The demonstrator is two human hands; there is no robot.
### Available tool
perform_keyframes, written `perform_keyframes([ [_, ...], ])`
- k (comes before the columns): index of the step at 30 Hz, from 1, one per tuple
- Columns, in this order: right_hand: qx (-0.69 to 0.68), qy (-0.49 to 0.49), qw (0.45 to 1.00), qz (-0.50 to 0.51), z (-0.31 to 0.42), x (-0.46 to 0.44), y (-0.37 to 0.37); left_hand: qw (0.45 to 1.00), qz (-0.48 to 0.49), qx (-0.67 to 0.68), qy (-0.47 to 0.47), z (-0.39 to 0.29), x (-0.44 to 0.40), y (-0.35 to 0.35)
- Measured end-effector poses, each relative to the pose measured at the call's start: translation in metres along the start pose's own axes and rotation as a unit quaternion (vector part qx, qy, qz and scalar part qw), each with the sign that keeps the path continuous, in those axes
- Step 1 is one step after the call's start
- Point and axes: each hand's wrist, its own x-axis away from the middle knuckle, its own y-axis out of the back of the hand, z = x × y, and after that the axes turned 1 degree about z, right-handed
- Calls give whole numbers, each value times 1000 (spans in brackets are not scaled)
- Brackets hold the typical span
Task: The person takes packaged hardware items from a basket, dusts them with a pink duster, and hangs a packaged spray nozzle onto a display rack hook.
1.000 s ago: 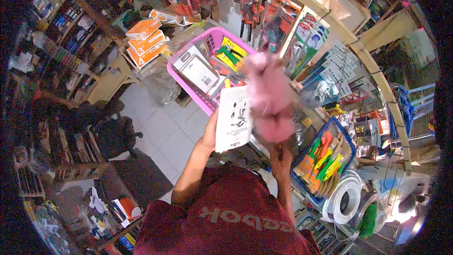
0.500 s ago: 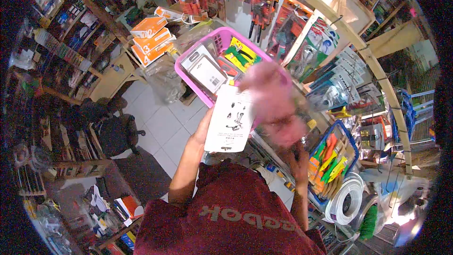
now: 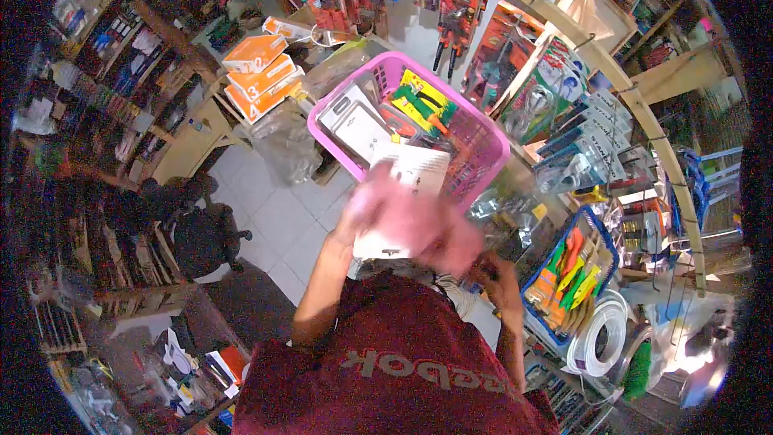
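Note:
My left hand (image 3: 345,225) is closed on the edge of a white packaging card (image 3: 427,166) with small printed pictures, held over the near side of a pink basket (image 3: 336,147). A pink duster (image 3: 415,221), smeared by motion, lies across the card's lower part and hides some of my left fingers. At its dark end my right hand (image 3: 501,283) is closed on it. In the basket are a white-backed package (image 3: 354,122) and green-handled pliers on a yellow card (image 3: 420,103).
Orange boxes (image 3: 258,80) are stacked left of the basket. A blue-rimmed basket of colourful-handled brushes (image 3: 568,270) and a coil of white tubing (image 3: 600,337) stand to the right. Packaged tools (image 3: 459,24) hang behind. A dark chair (image 3: 209,234) is on the left.
The pink duster has swept from over the basket, right of the card, down and left across the card. My right hand has moved slightly left and down. My left hand still grips the card.

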Motion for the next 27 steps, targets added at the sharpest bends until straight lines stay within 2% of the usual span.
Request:
perform_keyframes([
  [1,27,-1,998,-56,-6,-1,-2,995,53,77,30,-10,-7,-13],
  [2,53,-1,993,-109,-14,-4,-2,995,-90,4,45,-14,-5,-34],
  [3,79,0,984,-161,-22,-6,-3,996,-78,-2,40,-18,-6,-37],
  [5,64,34,991,-113,-58,2,-4,998,-55,-18,32,-25,-8,-36],
  [6,51,39,995,-75,-53,5,-3,998,-50,23,25,-25,-8,-35],
  [7,37,43,998,-36,-46,8,-2,993,-104,9,58,-31,-6,-51],
  [8,17,39,999,15,-2,3,9,984,-155,-4,91,-45,-5,-81],
  [9,-4,35,997,66,21,1,14,982,-147,-72,91,-40,-6,-63],
  [10,7,5,1000,10,-1,0,16,976,-141,-139,91,-36,-7,-45],
  [11,26,4,1000,-13,0,-1,19,981,-130,-13,142,-34,-10,-27],
  [13,61,3,996,-61,10,-4,24,987,-55,66,138,-30,-11,-10],
  [15,83,46,995,-13,16,-3,24,960,-182,-173,127,-21,-12,11],
  [17,137,123,983,26,5,-2,23,981,-104,-83,145,-39,-13,-29],
  [18,116,82,990,6,14,-5,23,964,-108,-180,161,-48,-15,-37],
  [20,75,-2,997,-33,39,-12,24,979,-147,-98,103,-35,-8,-21],
  [21,72,12,997,-5,37,-11,23,988,-97,50,112,-39,-5,-23],
  [23,63,43,996,51,40,-13,20,978,-171,-92,72,-40,-12,-47],
  [24,47,-5,992,114,43,-13,19,978,-169,-77,94,-39,-10,-36],
  [25,60,15,994,88,44,-17,18,977,-167,-61,117,-39,-9,-31],
  [27,88,52,994,37,43,-20,20,963,-227,-125,77,-36,-4,-37],
])
